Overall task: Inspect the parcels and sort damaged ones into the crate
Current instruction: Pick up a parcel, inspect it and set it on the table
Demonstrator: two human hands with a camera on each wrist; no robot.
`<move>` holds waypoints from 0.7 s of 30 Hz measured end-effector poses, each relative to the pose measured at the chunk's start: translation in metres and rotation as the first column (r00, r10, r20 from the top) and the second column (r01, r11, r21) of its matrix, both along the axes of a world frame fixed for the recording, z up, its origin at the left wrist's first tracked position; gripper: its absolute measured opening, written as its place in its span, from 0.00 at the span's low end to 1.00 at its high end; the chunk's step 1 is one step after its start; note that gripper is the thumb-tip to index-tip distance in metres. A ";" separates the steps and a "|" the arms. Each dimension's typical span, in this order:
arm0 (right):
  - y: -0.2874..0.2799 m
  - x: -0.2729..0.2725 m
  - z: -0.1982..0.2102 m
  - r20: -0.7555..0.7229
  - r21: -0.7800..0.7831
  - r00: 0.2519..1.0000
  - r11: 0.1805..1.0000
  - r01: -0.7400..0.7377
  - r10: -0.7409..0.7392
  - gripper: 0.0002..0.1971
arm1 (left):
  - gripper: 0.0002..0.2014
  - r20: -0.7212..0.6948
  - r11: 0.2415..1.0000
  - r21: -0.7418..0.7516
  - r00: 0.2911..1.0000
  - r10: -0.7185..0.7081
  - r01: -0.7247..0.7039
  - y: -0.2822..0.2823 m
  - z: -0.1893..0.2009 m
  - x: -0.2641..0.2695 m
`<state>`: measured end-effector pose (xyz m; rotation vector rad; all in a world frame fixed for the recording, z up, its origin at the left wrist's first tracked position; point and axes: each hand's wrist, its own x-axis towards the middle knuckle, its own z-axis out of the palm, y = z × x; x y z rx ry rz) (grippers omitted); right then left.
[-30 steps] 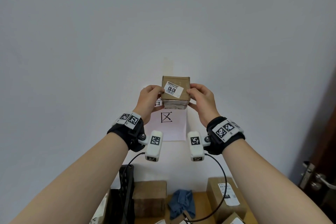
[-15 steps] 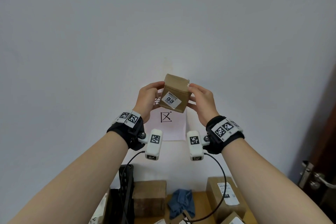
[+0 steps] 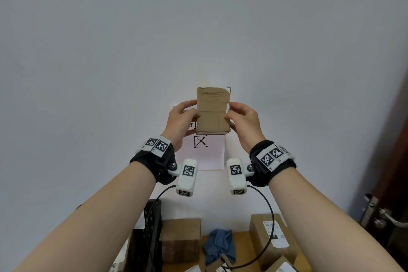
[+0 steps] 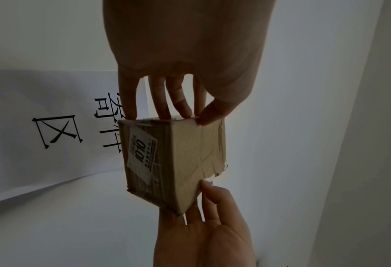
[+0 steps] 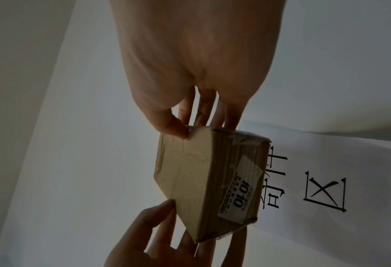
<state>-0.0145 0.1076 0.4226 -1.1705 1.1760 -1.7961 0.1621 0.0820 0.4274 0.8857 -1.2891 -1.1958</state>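
A small cardboard parcel [image 3: 213,111] is held up in front of the white wall [image 3: 198,28], well above the table [image 3: 242,240]; the left hand [image 3: 180,122] pinches its left edge and the right hand [image 3: 241,120] pinches its right edge, both clamped on it with thumbs on the near face and fingers behind; in the head view a plain taped face is turned toward the person, and in the wrist views the white label [image 4: 142,154] reading 1010 sits on the face turned away, toward the paper sign [image 3: 207,152] on the wall.

The step in hand looks like inspection by rotating the parcel; to do it well, I would keep the grip at the edges so no fingers cover a face, turn it 1 face at a time and pause on each, and check the corners and tape seams closely; the tape at the upper right corner looks frayed and the tape wrinkled, which deserves a second look before judging it damaged; light pressure is enough, since squeezing thin card could add a dent.

Below, several other parcels [image 3: 181,240] and a blue cloth [image 3: 218,247] lie on the table, with a black crate [image 3: 152,227] at the left edge; a damaged parcel should go there.
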 end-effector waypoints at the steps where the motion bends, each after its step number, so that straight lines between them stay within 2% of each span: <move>1: 0.000 0.000 0.000 -0.003 0.001 1.000 1.000 0.005 -0.005 0.18 | 0.19 0.002 1.000 -0.002 1.000 -0.001 0.001 0.000 0.000 0.000; 8: -0.001 -0.002 0.000 -0.013 0.005 1.000 1.000 0.025 -0.025 0.15 | 0.19 0.020 1.000 -0.005 1.000 -0.007 0.007 -0.003 0.000 -0.002; 13: -0.003 -0.004 0.003 0.058 -0.013 0.997 0.999 -0.041 0.042 0.14 | 0.19 -0.022 1.000 0.011 0.999 -0.024 0.024 -0.003 0.000 -0.002; 18: -0.003 -0.004 0.005 0.098 -0.009 0.994 0.999 -0.042 0.042 0.17 | 0.10 -0.040 0.998 0.062 0.999 -0.023 0.026 -0.007 0.001 -0.002; 21: -0.002 -0.004 0.006 0.092 -0.006 0.995 1.000 -0.030 0.031 0.18 | 0.16 -0.022 0.995 0.098 1.000 -0.018 0.020 -0.008 0.002 -0.002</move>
